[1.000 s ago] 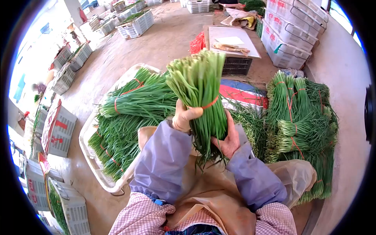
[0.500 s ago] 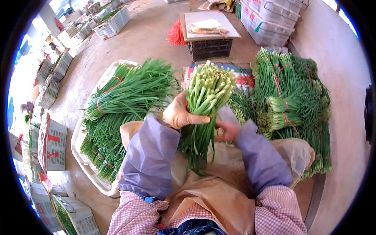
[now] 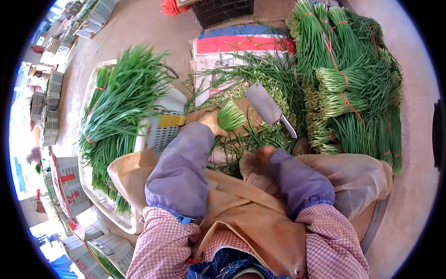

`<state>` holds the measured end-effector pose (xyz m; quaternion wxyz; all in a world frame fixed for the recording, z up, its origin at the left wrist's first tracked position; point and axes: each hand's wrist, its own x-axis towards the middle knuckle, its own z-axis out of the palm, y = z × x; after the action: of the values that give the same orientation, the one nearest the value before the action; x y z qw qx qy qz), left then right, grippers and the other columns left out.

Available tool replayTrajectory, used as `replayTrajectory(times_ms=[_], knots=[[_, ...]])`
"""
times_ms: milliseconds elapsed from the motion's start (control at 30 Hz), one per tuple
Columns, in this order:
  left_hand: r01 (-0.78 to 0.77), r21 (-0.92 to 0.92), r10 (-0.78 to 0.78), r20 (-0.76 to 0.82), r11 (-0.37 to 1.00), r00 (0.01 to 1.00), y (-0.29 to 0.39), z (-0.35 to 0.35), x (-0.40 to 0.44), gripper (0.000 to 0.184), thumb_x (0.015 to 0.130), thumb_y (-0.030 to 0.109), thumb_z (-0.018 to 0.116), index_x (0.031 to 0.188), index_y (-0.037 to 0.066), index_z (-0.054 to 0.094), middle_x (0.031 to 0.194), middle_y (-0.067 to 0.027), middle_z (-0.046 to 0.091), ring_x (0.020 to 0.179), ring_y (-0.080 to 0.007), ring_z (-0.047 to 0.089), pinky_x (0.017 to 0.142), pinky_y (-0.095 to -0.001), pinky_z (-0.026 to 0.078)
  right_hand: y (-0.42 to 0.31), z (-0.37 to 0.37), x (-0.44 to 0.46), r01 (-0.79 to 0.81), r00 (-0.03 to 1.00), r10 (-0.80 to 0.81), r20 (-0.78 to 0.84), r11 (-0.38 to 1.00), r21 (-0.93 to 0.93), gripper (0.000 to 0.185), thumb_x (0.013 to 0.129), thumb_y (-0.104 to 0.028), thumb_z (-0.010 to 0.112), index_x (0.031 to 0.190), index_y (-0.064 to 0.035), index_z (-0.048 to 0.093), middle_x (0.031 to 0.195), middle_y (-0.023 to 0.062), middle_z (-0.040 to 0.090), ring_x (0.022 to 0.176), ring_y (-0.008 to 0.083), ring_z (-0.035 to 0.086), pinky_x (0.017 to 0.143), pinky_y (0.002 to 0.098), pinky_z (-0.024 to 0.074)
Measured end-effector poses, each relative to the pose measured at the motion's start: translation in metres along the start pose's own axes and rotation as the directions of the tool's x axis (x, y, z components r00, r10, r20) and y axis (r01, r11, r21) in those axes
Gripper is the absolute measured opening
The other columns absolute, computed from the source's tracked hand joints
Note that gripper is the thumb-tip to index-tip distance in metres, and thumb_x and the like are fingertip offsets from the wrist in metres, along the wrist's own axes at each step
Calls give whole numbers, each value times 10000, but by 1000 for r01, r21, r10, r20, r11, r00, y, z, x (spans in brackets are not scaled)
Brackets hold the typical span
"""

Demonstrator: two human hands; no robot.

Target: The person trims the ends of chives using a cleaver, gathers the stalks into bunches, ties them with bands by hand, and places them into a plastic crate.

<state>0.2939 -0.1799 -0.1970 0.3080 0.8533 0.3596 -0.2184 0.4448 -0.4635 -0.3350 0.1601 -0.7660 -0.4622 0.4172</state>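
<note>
My left hand (image 3: 213, 123) grips a bunch of green stalks (image 3: 231, 116), its pale cut ends pointing right, low over a brown board (image 3: 251, 114). Near my knee is my right hand (image 3: 265, 152), blurred, its fingers mostly hidden by the sleeve and motion. A cleaver (image 3: 263, 102) with a metal handle lies flat on the board and trimmings, to the right of the bunch. Loose leaves and pale trimmings (image 3: 278, 86) surround the board on a printed sack (image 3: 218, 45).
Banded green bundles (image 3: 341, 79) are piled at the right by the wall. A white crate (image 3: 104, 202) of bundles stands at the left. A black crate (image 3: 223, 11) is at the top, with further crates (image 3: 72, 186) along the far left.
The bunch has gone down from in front of my chest to the board, in my left hand. My right hand has left the bunch and moved lower. The view has tilted down, showing the cleaver.
</note>
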Motion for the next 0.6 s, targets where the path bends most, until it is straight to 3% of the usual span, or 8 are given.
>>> replayTrajectory(times_ms=[67, 167, 200, 267, 467, 500, 533, 600], knots=[[6, -80, 1, 84, 997, 996, -23, 39, 24, 1031, 595, 416, 899, 1405, -27, 439, 1222, -232, 644, 1185, -378, 602, 1012, -414, 472, 21, -36, 9, 0, 966, -7, -259, 1000, -28, 234, 881, -157, 638, 1105, -90, 657, 958, 172, 660, 888, 315, 647, 806, 412, 518], [64, -149, -44, 136, 987, 990, -12, 43, 31, 973, 591, 324, 903, 1402, 14, 464, 1231, -225, 638, 1176, -375, 601, 1007, -411, 477, 23, -88, 29, -156, 799, 22, -601, 973, -172, 379, 803, -12, 643, 1174, -77, 593, 1025, 175, 585, 984, 344, 587, 843, 431, 487], [103, -149, -79, 159, 983, 984, -5, 40, 34, 955, 590, 291, 899, 1406, 38, 472, 1231, -221, 638, 1176, -373, 598, 1003, -411, 480, 19, -99, 29, -233, 801, 87, -592, 957, -175, 523, 789, -18, 653, 1284, -94, 503, 1154, 185, 559, 1070, 402, 565, 870, 488, 480], [20, -143, -8, 81, 990, 997, -7, 49, 43, 1090, 583, 310, 898, 1495, 62, 354, 1254, -218, 619, 1188, -399, 580, 1001, -428, 481, 20, -109, 42, -369, 830, 224, -511, 907, -201, 609, 779, -40, 667, 1341, -112, 444, 1205, 216, 533, 1089, 424, 550, 893, 506, 475], [64, 101, -44, -184, 993, 982, 36, 51, 39, 1271, 568, 407, 912, 1566, 110, 184, 1456, -173, 475, 1280, -363, 518, 1077, -479, 392, 17, -132, 57, -297, 931, 268, -248, 951, -87, 685, 744, -53, 699, 1362, -67, 402, 1074, 246, 614, 1018, 476, 590, 891, 536, 485], [84, 135, -50, -243, 987, 969, 42, 60, 40, 1280, 565, 419, 915, 1566, 111, 179, 1472, -160, 456, 1285, -354, 513, 1085, -481, 377, 18, -129, 56, -180, 940, 142, -310, 979, -97, 704, 769, -66, 710, 1391, -53, 381, 931, 200, 647, 826, 398, 662, 726, 498, 535], [109, 168, -54, -302, 980, 952, 46, 67, 40, 1289, 563, 432, 918, 1566, 112, 174, 1489, -148, 437, 1291, -346, 507, 1094, -484, 362, 18, -129, 58, -198, 959, 221, -177, 970, 141, 670, 784, -84, 712, 1381, -56, 409, 910, 181, 651, 773, 354, 658, 671, 472, 530], [166, 192, -116, -250, 967, 961, 48, 68, 46, 1306, 569, 454, 918, 1560, 81, 154, 1473, -163, 441, 1269, -351, 523, 1087, -462, 372, 9, -132, 67, -288, 956, 271, 115, 777, 560, 604, 816, -118, 715, 1362, -61, 465, 867, 142, 659, 666, 265, 651, 562, 422, 521]])
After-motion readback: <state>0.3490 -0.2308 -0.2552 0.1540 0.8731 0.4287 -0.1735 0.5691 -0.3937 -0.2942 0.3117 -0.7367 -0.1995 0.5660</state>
